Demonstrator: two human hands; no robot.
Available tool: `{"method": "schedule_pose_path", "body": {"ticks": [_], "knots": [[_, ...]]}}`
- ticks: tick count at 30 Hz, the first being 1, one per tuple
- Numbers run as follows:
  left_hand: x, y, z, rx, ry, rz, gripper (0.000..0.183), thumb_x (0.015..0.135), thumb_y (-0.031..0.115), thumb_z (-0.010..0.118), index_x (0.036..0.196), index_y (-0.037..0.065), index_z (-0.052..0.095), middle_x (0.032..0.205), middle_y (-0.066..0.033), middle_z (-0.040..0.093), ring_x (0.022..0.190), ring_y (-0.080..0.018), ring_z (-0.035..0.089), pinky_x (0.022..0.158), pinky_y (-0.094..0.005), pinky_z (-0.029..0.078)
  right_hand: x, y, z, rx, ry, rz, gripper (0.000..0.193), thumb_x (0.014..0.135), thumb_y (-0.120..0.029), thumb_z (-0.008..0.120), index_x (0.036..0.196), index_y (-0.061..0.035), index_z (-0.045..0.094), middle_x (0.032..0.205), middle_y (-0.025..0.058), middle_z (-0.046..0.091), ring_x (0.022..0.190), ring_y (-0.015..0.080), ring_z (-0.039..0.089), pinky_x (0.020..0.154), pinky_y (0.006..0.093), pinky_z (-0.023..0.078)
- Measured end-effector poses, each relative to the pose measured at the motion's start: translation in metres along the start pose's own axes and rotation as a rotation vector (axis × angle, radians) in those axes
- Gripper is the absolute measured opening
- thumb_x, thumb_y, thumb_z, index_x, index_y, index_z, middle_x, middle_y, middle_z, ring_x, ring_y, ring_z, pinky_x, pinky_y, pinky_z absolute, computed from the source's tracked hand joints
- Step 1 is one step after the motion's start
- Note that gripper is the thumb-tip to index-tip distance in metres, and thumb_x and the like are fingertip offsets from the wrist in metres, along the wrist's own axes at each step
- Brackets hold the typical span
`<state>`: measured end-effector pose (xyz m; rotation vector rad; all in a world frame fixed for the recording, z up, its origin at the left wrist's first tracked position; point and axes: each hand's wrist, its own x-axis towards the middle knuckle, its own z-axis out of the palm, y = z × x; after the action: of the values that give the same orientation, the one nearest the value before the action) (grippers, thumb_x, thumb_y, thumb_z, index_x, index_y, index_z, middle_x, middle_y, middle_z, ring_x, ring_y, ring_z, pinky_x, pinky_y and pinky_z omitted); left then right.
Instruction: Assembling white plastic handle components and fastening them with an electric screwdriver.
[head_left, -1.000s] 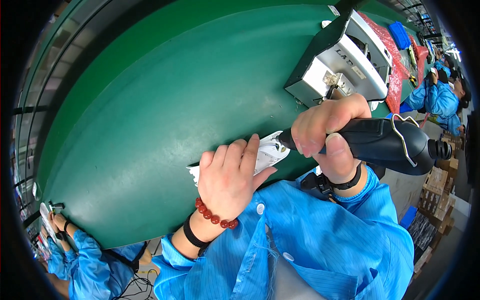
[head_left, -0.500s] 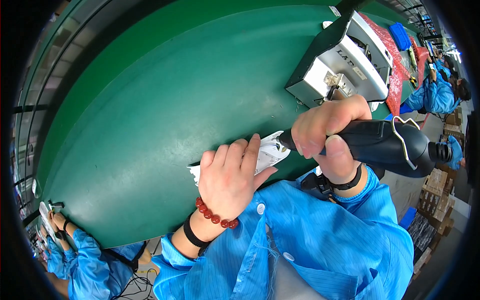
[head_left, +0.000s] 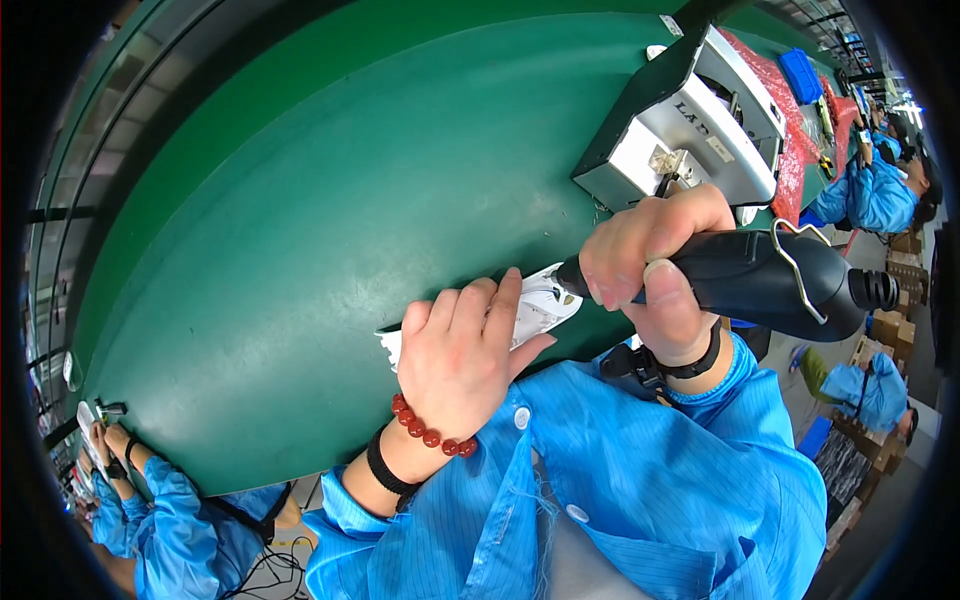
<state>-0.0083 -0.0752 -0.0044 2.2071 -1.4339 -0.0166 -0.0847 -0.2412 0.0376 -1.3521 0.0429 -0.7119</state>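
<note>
A white, elongated plastic part (head_left: 543, 312) lies on the green tabletop (head_left: 330, 230) near my body. My left hand (head_left: 462, 345) rests flat across it, fingers stretched out and thumb apart, covering its middle. In my right hand (head_left: 660, 262) is a black electric screwdriver (head_left: 765, 280), gripped near its front end, with a wire hanging loop on its rear. The screwdriver's nose meets the right end of the white part. Its bit tip is too small to make out.
Beyond my right hand stands a silver-and-black box-shaped machine (head_left: 650, 135). Red bubble wrap (head_left: 790, 130) and a blue bin (head_left: 800, 73) lie behind it. Co-workers in blue sit at the far right (head_left: 870, 190) and lower left (head_left: 185, 520). Cardboard boxes (head_left: 890, 330) stand on the floor.
The screwdriver's rear end has shifted slightly up and to the left with my right hand. My left hand and the white part stay put. Another person at the right has come further into view.
</note>
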Motion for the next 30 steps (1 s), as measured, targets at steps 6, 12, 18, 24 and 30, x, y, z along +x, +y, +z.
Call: {"method": "schedule_pose_path", "body": {"ticks": [6,12,18,24,30], "knots": [[0.001,0.003,0.004,0.002,-0.007,-0.033,0.062,0.064,0.04,0.079,0.115,0.007,0.064,0.097,-0.0042,0.061,0.081,-0.0201,0.056,0.069,-0.0341,0.037,0.005,0.006,-0.009,-0.097,-0.084,0.059,0.027,0.091,-0.021,0.063,0.093,-0.0077,0.04,0.065,0.0053,0.05,0.052,0.0138,0.048,0.052,0.0309,0.045],[0.01,0.009,0.003,-0.003,-0.024,0.018,0.059,0.069,0.04,0.076,0.115,0.004,0.064,0.098,-0.0048,0.062,0.08,-0.0195,0.056,0.07,-0.0331,0.037,0.014,0.003,-0.022,-0.243,-0.121,0.063,0.026,0.091,-0.018,0.063,0.096,-0.0039,0.042,0.061,0.0064,0.051,0.051,0.0145,0.05,0.051,0.031,0.046],[0.012,0.016,-0.001,0.005,-0.039,-0.037,0.066,0.061,0.035,0.084,0.115,0.003,0.063,0.1,-0.0056,0.063,0.082,-0.0222,0.056,0.071,-0.0352,0.037,0.031,-0.048,-0.056,0.065,0.073,-0.241,0.018,0.093,-0.025,0.051,0.088,-0.0125,0.04,0.061,-0.0005,0.046,0.047,0.012,0.045,0.047,0.0275,0.04],[0.015,0.017,0.002,0.012,-0.055,-0.011,0.067,0.061,0.035,0.084,0.116,0.002,0.063,0.098,-0.006,0.062,0.082,-0.0221,0.056,0.071,-0.0354,0.037,0.033,-0.053,-0.095,-0.025,0.158,-0.276,0.012,0.093,-0.011,0.052,0.097,-0.0037,0.043,0.065,0.0105,0.051,0.05,0.0162,0.047,0.049,0.0322,0.045],[0.014,0.018,0.003,0.032,-0.048,-0.008,0.068,0.061,0.036,0.084,0.117,0.003,0.062,0.099,-0.0061,0.061,0.082,-0.0222,0.056,0.07,-0.0354,0.037,0.03,-0.052,-0.095,-0.038,0.143,-0.314,0.014,0.092,-0.008,0.052,0.102,-0.0032,0.042,0.065,0.011,0.052,0.05,0.0156,0.047,0.049,0.0311,0.045]]}}
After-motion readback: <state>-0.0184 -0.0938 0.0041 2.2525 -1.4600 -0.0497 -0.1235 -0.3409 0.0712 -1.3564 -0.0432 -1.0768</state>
